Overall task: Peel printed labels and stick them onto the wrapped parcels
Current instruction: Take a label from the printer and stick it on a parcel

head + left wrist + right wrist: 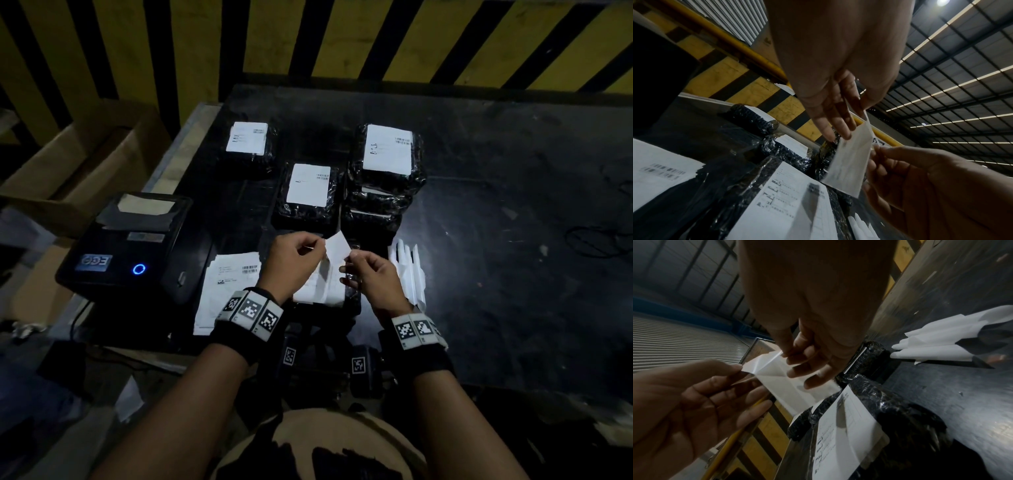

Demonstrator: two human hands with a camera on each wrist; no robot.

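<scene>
A printer (130,246) is seen at the table's (496,240) left edge. A white paper strip (337,247) is pinched at one end by the left hand (291,262) and at the other by the right hand (371,274), above a labelled parcel (320,291); curled backing papers (409,270) lie to the right.

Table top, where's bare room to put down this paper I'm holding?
The black table is bare right of the folded backing papers and the stacked parcels. It is crowded on the left, between the label printer, the loose label sheet and the labelled parcels.
</scene>
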